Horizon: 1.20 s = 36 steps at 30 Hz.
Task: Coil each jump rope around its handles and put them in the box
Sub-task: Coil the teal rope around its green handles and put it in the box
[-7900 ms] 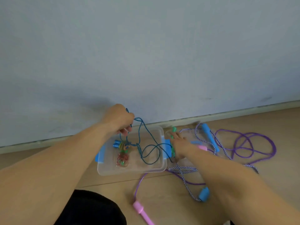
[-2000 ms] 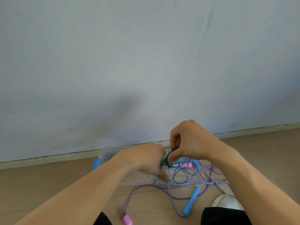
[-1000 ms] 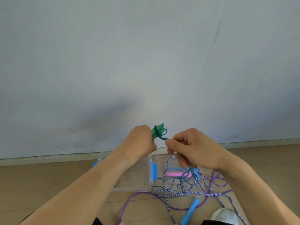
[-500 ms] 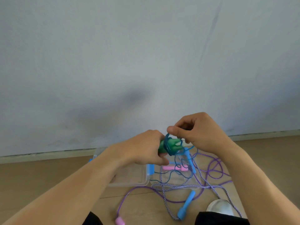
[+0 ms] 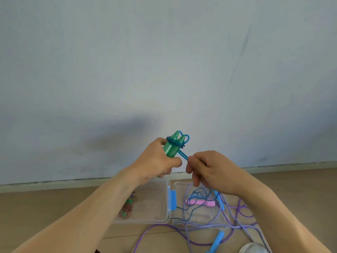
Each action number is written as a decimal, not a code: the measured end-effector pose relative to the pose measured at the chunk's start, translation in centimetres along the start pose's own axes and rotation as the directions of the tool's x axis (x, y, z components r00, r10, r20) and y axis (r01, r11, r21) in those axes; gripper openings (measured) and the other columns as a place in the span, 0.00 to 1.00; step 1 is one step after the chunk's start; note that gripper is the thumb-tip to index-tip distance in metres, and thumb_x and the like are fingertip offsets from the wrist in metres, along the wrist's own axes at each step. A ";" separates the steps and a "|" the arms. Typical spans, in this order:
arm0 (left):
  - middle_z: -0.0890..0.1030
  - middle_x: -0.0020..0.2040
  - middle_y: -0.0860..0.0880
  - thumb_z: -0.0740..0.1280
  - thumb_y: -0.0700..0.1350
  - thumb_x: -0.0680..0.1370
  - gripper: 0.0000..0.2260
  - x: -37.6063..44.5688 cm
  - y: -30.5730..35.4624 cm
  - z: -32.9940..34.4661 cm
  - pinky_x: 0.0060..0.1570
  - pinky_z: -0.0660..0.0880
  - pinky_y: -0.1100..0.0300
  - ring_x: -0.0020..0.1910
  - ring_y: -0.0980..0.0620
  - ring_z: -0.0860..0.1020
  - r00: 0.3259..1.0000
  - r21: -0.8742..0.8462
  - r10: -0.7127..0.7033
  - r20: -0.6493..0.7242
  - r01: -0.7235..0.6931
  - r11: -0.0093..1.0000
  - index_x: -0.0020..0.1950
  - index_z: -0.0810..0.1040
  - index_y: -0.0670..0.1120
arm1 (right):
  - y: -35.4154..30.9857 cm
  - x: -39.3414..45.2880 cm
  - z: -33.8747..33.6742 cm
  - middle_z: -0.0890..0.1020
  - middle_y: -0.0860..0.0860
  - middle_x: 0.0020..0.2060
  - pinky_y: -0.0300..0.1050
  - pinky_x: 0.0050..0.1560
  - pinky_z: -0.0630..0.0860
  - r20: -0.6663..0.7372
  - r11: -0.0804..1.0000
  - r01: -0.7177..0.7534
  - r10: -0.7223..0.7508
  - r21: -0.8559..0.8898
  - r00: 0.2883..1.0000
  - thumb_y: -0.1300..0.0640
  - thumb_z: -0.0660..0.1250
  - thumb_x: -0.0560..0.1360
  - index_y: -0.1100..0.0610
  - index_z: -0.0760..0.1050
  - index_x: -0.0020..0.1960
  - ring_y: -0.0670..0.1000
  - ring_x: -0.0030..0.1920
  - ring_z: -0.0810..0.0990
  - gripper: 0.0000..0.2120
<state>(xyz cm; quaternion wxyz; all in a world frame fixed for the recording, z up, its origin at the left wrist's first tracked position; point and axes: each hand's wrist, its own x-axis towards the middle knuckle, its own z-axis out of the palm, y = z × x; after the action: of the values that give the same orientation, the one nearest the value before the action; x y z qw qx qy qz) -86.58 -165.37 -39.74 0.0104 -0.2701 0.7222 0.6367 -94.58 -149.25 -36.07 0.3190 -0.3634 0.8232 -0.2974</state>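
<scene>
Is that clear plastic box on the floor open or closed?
Open. The box has no lid on top; its lid lies beside it, and small colourful items show inside.

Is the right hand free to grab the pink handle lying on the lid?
Probably not yet: the right hand pinches the blue rope, and blue and striped cords lie across the pink handle.

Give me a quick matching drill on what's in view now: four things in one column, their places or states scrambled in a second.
1. green handles
2. pink handle
3. blue cord
4. striped rope

a. lies loose on the floor
b. pinched by the right hand
c. gripped in the left hand
d. lies on the clear lid

Pairs: 1-c, 2-d, 3-b, 4-a
</scene>
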 end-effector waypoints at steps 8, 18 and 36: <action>0.79 0.48 0.45 0.67 0.44 0.75 0.07 0.0 -1.0 0.3 0.36 0.70 0.58 0.43 0.46 0.77 1.000 0.848 0.028 0.000 -0.015 0.529 0.50 0.72 0.44 | -1.3 -0.3 0.9 0.85 0.52 0.30 0.41 0.35 0.75 0.179 0.980 0.033 -0.069 0.198 0.981 0.50 0.66 0.79 0.57 0.76 0.36 0.49 0.27 0.76 0.15; 0.80 0.43 0.48 0.58 0.77 0.67 0.36 -2.2 -0.9 2.1 0.45 0.77 0.53 0.43 0.48 0.79 0.913 0.819 -0.154 0.378 -0.252 0.515 0.54 0.77 0.47 | 0.0 0.6 0.3 0.83 0.45 0.29 0.30 0.34 0.72 -0.203 0.991 0.104 -0.121 -0.090 0.972 0.51 0.80 0.64 0.51 0.83 0.35 0.40 0.31 0.79 0.08; 0.66 0.26 0.49 0.59 0.62 0.78 0.16 -1.9 2.2 1.0 0.26 0.52 0.63 0.22 0.54 0.58 0.957 -0.387 -0.073 0.279 0.182 0.904 0.51 0.71 0.50 | 0.8 0.5 -0.6 0.79 0.48 0.26 0.44 0.30 0.67 -0.158 0.980 0.057 -0.027 0.189 0.987 0.50 0.65 0.79 0.54 0.81 0.43 0.51 0.26 0.68 0.11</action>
<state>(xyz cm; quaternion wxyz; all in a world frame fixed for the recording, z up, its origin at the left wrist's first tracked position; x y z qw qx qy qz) -86.22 -163.63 -37.26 0.0896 -0.2281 0.5460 0.8011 -95.66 -149.03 -36.42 0.2814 -0.3239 0.8050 -0.4097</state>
